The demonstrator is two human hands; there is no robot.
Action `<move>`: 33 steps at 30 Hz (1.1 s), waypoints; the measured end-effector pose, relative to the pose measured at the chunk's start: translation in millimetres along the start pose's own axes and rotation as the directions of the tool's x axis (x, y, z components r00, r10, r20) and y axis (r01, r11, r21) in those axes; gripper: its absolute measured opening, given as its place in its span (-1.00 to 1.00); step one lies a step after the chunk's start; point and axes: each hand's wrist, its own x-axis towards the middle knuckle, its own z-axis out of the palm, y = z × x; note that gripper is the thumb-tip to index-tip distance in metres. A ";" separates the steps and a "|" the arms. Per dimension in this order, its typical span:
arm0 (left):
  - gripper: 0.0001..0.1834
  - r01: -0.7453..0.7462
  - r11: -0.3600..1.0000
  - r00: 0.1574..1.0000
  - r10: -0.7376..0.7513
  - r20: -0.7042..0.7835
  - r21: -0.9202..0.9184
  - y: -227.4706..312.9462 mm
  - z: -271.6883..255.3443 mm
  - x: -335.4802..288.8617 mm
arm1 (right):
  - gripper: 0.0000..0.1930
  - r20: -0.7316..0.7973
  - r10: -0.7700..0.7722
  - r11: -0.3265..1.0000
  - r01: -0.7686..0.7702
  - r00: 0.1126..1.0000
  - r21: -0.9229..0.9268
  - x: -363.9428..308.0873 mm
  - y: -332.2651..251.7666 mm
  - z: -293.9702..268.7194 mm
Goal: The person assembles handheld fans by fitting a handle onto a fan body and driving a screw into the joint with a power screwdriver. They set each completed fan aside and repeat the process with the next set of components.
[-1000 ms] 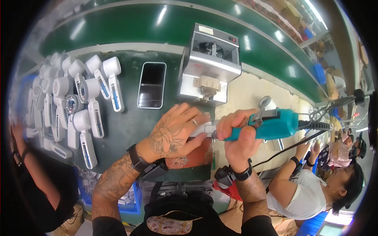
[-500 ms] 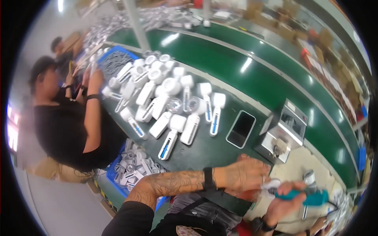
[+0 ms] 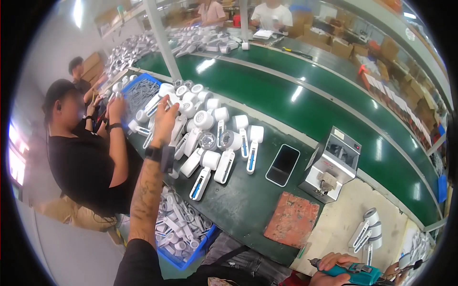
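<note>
My left hand (image 3: 164, 123) reaches out over the pile of white handheld devices (image 3: 203, 120), its fingers apart among the pieces at the pile's far left. Each device has a round head and a slim handle, some with a blue strip. Whether a finger touches one is hard to tell. At the lower right edge, my right hand (image 3: 334, 268) is wrapped round a teal electric screwdriver (image 3: 363, 274), its dark tip pointing left. Several more white devices (image 3: 370, 229) lie together on the pale board beyond the screwdriver.
A reddish worn pad (image 3: 292, 219), a phone (image 3: 283, 165) and a metal machine (image 3: 332, 164) sit on the dark table. Blue bins hold grey parts (image 3: 143, 93) and white parts (image 3: 179, 229). A co-worker (image 3: 90, 157) stands at left. The green conveyor (image 3: 267, 81) runs behind.
My left hand has gone from beside the screwdriver out to the pile at the left. My right hand has lowered with the screwdriver toward the bottom edge. The reddish pad now shows.
</note>
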 end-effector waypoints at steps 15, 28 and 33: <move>-0.62 -0.401 0.824 0.023 0.446 0.895 -0.401 149.4 322.6 -359.3 | -0.36 0.107 0.108 0.990 -0.117 0.988 0.080 -15.6 -13.4 -62.6; -0.80 -0.279 0.920 0.523 0.385 0.761 -0.274 1.0 445.1 -424.4 | -0.51 0.109 0.071 0.996 -0.076 0.991 0.047 -30.8 -0.1 -26.4; -0.49 -0.440 0.857 0.251 0.403 0.880 -0.267 94.4 384.4 -407.6 | -0.54 0.003 -0.061 0.979 0.060 0.998 -0.194 16.9 13.4 -64.1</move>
